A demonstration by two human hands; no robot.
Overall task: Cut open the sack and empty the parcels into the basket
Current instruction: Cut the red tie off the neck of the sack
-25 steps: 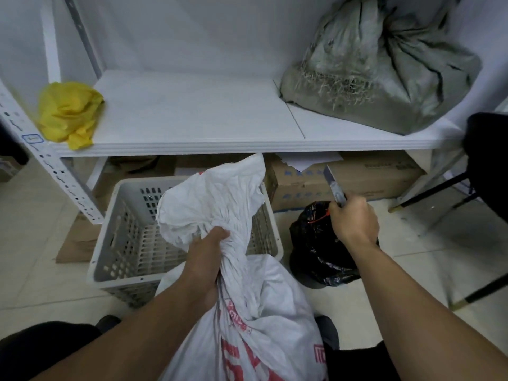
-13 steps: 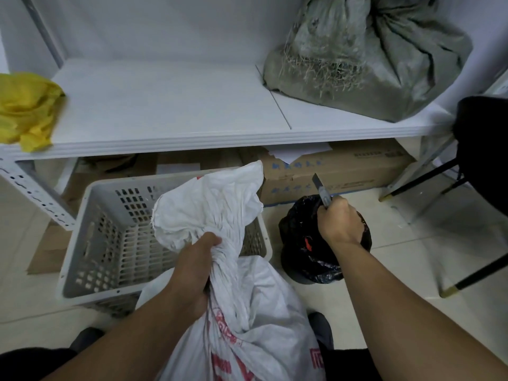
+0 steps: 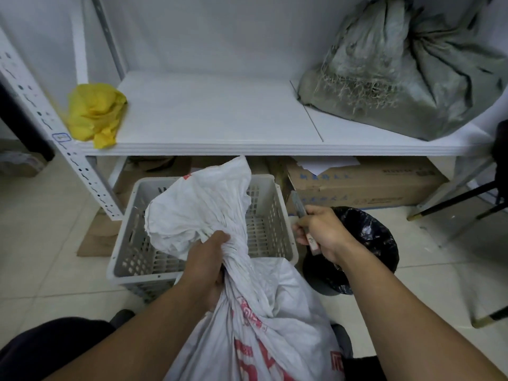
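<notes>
A white woven sack [image 3: 264,312] with red print stands between my knees, its bunched neck rising over the basket. My left hand [image 3: 204,264] grips that twisted neck. The grey perforated plastic basket [image 3: 132,243] sits on the floor just beyond the sack, and the part of its inside that shows holds nothing. My right hand [image 3: 323,233] holds a utility knife [image 3: 299,206] with the blade pointing up and away, beside the basket's right rim and a little apart from the sack. No parcels are visible.
A black-lined bin [image 3: 368,243] stands right of the basket under my right wrist. Above is a white shelf [image 3: 220,116] with a yellow bag [image 3: 93,114] and a grey-green sack [image 3: 406,75]. Cardboard boxes [image 3: 365,185] lie under the shelf; chair legs [image 3: 453,199] at the right.
My right hand with the knife has moved left, closer to the sack's neck and the basket's rim. My left hand keeps its grip on the neck.
</notes>
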